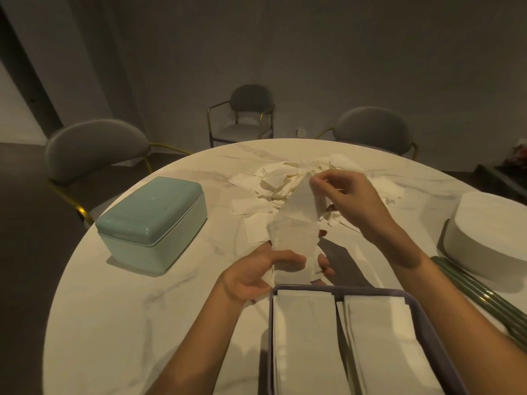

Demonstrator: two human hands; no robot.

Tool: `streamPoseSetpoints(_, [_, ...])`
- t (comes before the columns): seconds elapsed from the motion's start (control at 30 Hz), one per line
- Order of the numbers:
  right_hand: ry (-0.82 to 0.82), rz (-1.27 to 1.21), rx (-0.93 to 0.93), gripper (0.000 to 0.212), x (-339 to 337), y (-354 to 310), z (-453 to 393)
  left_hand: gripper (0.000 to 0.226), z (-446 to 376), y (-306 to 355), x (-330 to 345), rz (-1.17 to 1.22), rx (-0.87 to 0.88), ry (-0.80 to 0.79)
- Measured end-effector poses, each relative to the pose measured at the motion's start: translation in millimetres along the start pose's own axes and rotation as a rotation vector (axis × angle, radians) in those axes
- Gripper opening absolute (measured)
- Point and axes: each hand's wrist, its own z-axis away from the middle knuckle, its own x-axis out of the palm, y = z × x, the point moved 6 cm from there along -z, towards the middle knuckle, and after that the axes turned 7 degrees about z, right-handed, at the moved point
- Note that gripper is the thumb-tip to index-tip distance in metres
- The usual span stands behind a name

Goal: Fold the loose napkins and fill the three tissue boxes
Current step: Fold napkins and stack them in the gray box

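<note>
The round counter (119, 309) carries a closed green box (151, 220) on the left, a white box (490, 235) on the right and a pile of loose napkins (285, 181) in the far middle. At the near edge a purple box (427, 317) is open with two stacks of folded napkins inside. Above it, the left hand (256, 272) grips the lower end of one napkin (296, 232), and the right hand (342, 192) pinches its top.

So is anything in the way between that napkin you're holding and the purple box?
Nothing visible. The white paper napkin, held by the left hand and right hand, hangs just beyond the open purple plastic box, whose top is uncovered.
</note>
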Motion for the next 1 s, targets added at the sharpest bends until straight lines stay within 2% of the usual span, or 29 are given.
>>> streamPoseSetpoints(0.07, [0.103, -0.020, -0.060, 0.006, -9.7, -10.8, 0.4, 0.047, 1.0, 2.5, -0.8, 0.106, 0.005, 0.013])
streamPoseSetpoints(0.13, [0.092, -0.086, -0.088, 0.007, -13.8, -21.6, 1.8, 0.071, 0.8, 2.1, 2.8, 0.223, -0.021, -0.030])
streamPoseSetpoints(0.27, [-0.193, -0.236, -0.075, 0.010, -1.6, -32.9, 7.1, 0.068, -6.1, 0.5, 4.4, 0.350, -0.034, -0.144])
streamPoseSetpoints(0.33, [-0.312, -0.134, -0.111, 0.011, 11.8, -31.8, 10.5, 0.077, -8.5, -0.3, 3.7, 0.388, -0.044, -0.160])
streamPoseSetpoints(0.43, [-0.332, 0.117, -0.196, 0.014, 32.7, -20.7, 14.7, 0.076, -9.2, 4.4, 2.7, 0.420, 0.002, -0.129])
streamPoseSetpoints(0.57, [-0.314, 0.246, -0.180, 0.033, 42.4, -1.2, 13.2, 0.077, -7.4, 7.2, -1.4, 0.329, 0.037, -0.068])
streamPoseSetpoints(0.67, [-0.457, 0.337, -0.151, 0.051, 45.2, 4.5, 16.4, 0.076, -8.1, 9.1, -2.4, 0.328, 0.036, -0.042])
streamPoseSetpoints(0.73, [-0.513, 0.335, -0.136, 0.048, 46.9, 6.3, 19.3, 0.071, -10.1, 10.5, -8.5, 0.311, 0.037, -0.038])
streamPoseSetpoints(0.8, [-0.472, 0.272, -0.133, 0.035, 45.1, 7.6, 17.8, 0.070, -11.0, 14.3, -16.9, 0.298, 0.056, -0.075])
streamPoseSetpoints(0.87, [-0.395, 0.197, -0.110, 0.033, 40.1, 11.7, 15.3, 0.076, -10.4, 18.7, -27.0, 0.244, 0.088, -0.108])
streamPoseSetpoints(0.93, [-0.340, 0.096, -0.060, 0.033, 35.8, 19.2, 14.6, 0.078, -10.6, 27.4, -37.5, 0.095, 0.211, -0.068])
streamPoseSetpoints(1.0, [-0.331, -0.011, -0.044, 0.031, 38.0, 24.7, 17.8, 0.057, -7.8, 38.5, -46.2, -0.131, 0.408, 0.086])
